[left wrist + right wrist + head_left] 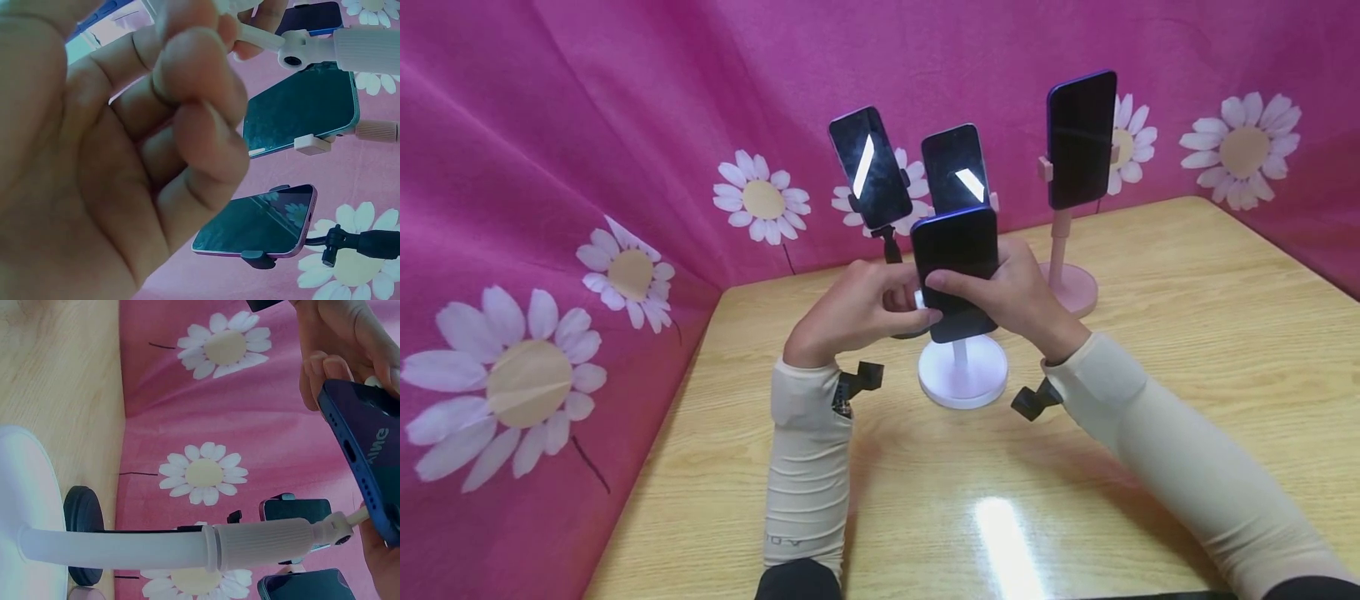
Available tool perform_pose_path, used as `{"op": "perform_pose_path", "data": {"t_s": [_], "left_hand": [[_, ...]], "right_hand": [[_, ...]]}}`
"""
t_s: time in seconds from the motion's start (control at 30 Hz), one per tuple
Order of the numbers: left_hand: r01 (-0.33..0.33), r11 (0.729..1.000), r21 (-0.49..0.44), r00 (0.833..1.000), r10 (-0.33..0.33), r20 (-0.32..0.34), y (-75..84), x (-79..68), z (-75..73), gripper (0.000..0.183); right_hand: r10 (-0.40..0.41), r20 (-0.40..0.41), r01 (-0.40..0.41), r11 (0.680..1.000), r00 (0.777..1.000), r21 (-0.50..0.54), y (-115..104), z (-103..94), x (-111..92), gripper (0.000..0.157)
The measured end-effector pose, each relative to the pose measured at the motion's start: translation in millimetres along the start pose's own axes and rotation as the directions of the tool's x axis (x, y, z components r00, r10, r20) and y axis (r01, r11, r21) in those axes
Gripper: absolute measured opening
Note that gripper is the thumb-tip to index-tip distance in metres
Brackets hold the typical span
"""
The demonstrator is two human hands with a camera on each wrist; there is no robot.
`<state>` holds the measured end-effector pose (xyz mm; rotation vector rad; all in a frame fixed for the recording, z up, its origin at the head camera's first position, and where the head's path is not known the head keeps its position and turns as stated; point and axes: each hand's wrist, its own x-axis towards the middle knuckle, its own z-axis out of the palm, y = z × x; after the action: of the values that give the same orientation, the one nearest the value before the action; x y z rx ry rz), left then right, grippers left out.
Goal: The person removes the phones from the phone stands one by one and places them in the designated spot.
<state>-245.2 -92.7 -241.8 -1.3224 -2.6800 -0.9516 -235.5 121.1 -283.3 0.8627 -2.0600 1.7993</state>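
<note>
A dark phone with a blue edge stands upright, screen toward me, at the top of a white phone stand. My right hand grips the phone from the right, thumb across the screen, its other fingers mostly hidden behind. From the left, my left hand curls around the stand's white clamp, with the thumb tip at the phone's lower left edge. In the left wrist view those fingers bend in by the white clamp. The right wrist view shows the phone's bottom edge above the stand's ribbed pole.
Behind stand a phone on a black stand, another phone with a pinkish clamp, and a phone on a pink stand at right. A pink flowered cloth borders the wooden table.
</note>
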Motion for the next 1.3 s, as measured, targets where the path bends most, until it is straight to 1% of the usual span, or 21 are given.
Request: {"op": "perform_pose_path", "data": {"t_s": [0.17,0.2,0.27,0.43,0.57,0.67,0.93,1.07,1.17,1.3], "left_hand": [[-0.014,1.000,-0.001,1.000,0.014,0.013,-2.8,-1.2,-0.5,0.030],[-0.018,1.000,-0.001,1.000,0.018,0.013,-3.4,-1.6,-1.1,0.031],[-0.020,1.000,-0.003,1.000,0.020,0.011,-4.3,-2.9,-2.5,0.028],[-0.007,1.000,0.007,1.000,0.007,0.008,-6.8,-7.4,-5.5,0.020],[-0.009,1.000,0.012,1.000,0.009,0.012,-7.0,-8.7,-6.3,0.020],[-0.016,1.000,0.003,1.000,0.016,0.016,-6.9,-9.0,-6.8,0.021],[-0.031,0.999,-0.032,0.998,0.032,0.045,-5.6,-8.2,-7.4,0.023],[-0.022,0.998,-0.051,0.998,0.024,0.049,-6.3,-7.5,-7.4,0.023],[-0.016,0.997,-0.075,0.998,0.020,0.059,-8.3,-7.1,-6.6,0.023],[-0.039,0.994,-0.102,0.997,0.046,0.065,-11.3,-6.1,-6.5,0.022]], "right_hand": [[-0.053,0.049,0.051,0.998,0.997,0.027,0,-1.1,2,0.033],[-0.064,0.055,0.063,0.998,0.996,0.028,-1,-1.5,2,0.032],[-0.079,0.062,0.077,0.996,0.995,0.035,0,-2.4,2,0.030],[-0.092,0.084,0.087,0.994,0.992,0.059,0,-2.9,4,0.028],[-0.099,0.084,0.094,0.994,0.992,0.058,1,-3.1,5,0.027],[-0.090,0.076,0.086,0.995,0.993,0.053,0,-4.0,5,0.026],[-0.003,0.083,-0.006,0.995,0.997,0.102,0,-8.9,4,0.025],[-0.018,0.092,0.007,0.993,0.996,0.122,1,-11.3,4,0.026],[-0.031,0.099,0.015,0.987,0.995,0.157,3,-12.9,4,0.026],[-0.034,0.102,0.013,0.980,0.994,0.201,5,-15.4,4,0.024]]}}
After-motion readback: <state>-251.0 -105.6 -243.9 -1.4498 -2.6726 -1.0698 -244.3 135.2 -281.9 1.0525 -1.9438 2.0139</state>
